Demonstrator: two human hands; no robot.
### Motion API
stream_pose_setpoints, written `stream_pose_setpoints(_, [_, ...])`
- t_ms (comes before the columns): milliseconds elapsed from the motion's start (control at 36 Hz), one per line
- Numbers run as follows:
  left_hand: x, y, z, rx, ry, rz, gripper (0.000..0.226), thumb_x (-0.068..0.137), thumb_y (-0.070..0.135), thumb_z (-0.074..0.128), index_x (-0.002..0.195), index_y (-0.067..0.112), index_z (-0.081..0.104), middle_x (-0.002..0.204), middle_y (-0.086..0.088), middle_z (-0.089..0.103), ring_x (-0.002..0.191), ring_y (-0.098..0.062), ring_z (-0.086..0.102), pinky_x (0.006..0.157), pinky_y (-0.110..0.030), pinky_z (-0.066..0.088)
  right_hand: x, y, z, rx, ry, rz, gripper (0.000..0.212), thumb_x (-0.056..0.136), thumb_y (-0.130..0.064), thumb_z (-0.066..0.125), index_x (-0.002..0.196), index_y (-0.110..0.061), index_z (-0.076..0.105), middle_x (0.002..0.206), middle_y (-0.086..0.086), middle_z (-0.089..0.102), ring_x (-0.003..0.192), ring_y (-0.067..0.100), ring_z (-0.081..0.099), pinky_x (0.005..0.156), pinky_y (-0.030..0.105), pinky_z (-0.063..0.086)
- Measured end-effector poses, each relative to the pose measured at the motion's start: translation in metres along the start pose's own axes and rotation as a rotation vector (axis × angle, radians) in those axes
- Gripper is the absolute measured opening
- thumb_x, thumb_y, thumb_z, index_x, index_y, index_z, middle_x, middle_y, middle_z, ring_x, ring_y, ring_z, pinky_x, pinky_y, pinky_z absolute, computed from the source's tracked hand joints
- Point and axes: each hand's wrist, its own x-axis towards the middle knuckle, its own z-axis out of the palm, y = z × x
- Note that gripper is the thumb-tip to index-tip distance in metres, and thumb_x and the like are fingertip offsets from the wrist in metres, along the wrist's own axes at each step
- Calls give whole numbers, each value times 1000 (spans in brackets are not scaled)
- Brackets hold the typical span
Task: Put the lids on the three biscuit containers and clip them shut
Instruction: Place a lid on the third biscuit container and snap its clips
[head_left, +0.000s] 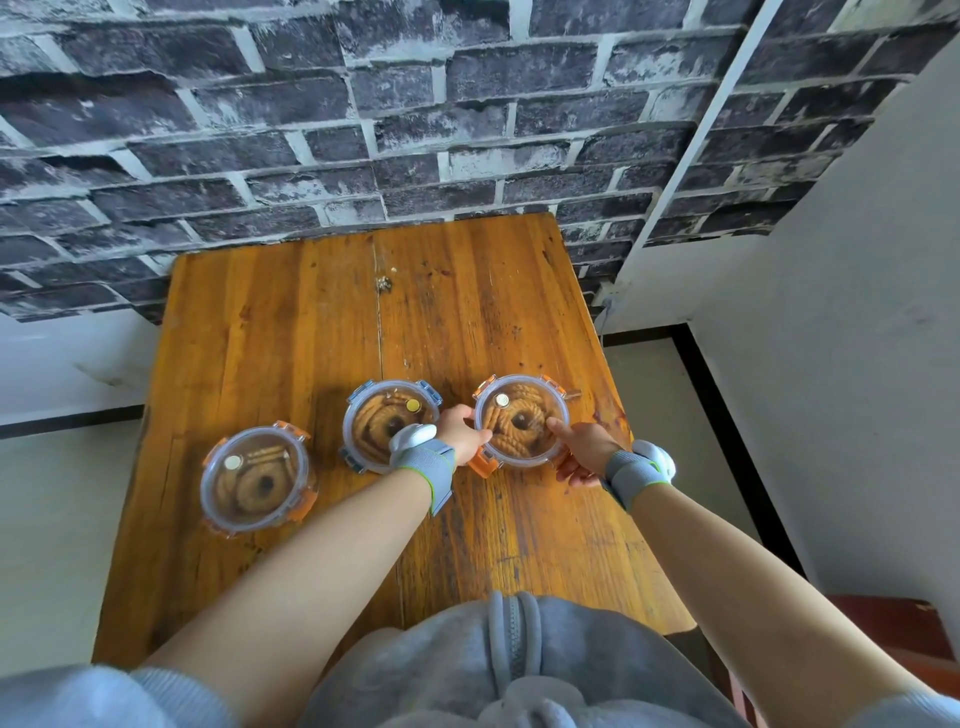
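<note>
Both hands on the right tub (521, 421), one each side. Left hand (460, 432) curled loosely against the tub's left rim, fingers half bent and touching the lid edge, thumb toward the near side just above an orange clip (482, 462) that sticks out unfastened at the near left. Right hand (584, 451) on the near right rim, index finger stretched flat on the lid, remaining fingers folded down beside the wall; cannot tell whether these press a clip, hidden under the palm. Neither hand closed around anything, only resting on the rim. Both forearms bare, reaching forward from a grey hoodie (511, 670), each wrist wrapped in a grey band carrying a white device. Three round clear tubs in all on the wooden table (291, 322), each with a lid on and ring-shaped biscuits inside: left tub (257, 480) with orange clips, standing apart toward the near left edge; middle tub (387, 426) with blue clips, just beside the left wrist; right tub with orange clips, far ones raised. Brick-patterned wall (363, 114) behind the table.
</note>
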Motion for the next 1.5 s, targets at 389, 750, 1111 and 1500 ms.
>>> stream_pose_setpoints(389, [8,-4,2,-13,-9,-24,46,89,18,61,133,8,49,134,-16,54,121,-33,55,101,-45,49,5,6,-1,32,-20,-83,47,94,-52,37,103,-7,47,66,12,64,32,10,55,46,20,45])
stream_pose_setpoints(750, [7,-3,1,-13,-27,-36,44,89,18,60,132,9,50,133,-15,55,122,-33,54,102,-45,48,7,-24,-13,26,80,-213,67,86,-36,63,144,-23,32,141,10,45,104,24,55,60,29,53])
stream_pose_setpoints(1111, [8,-3,3,-14,-33,-46,46,89,18,60,133,10,47,135,-16,53,123,-33,53,103,-45,47,11,-15,-13,148,21,-153,67,84,-31,66,142,-26,33,120,6,49,89,21,54,63,33,52])
stream_pose_setpoints(1500, [13,29,-1,227,28,86,83,88,11,59,152,12,7,157,-15,19,143,-33,25,114,-40,31,10,-12,-7,151,61,-148,71,84,-36,66,144,-29,29,143,8,43,101,22,51,70,40,56])
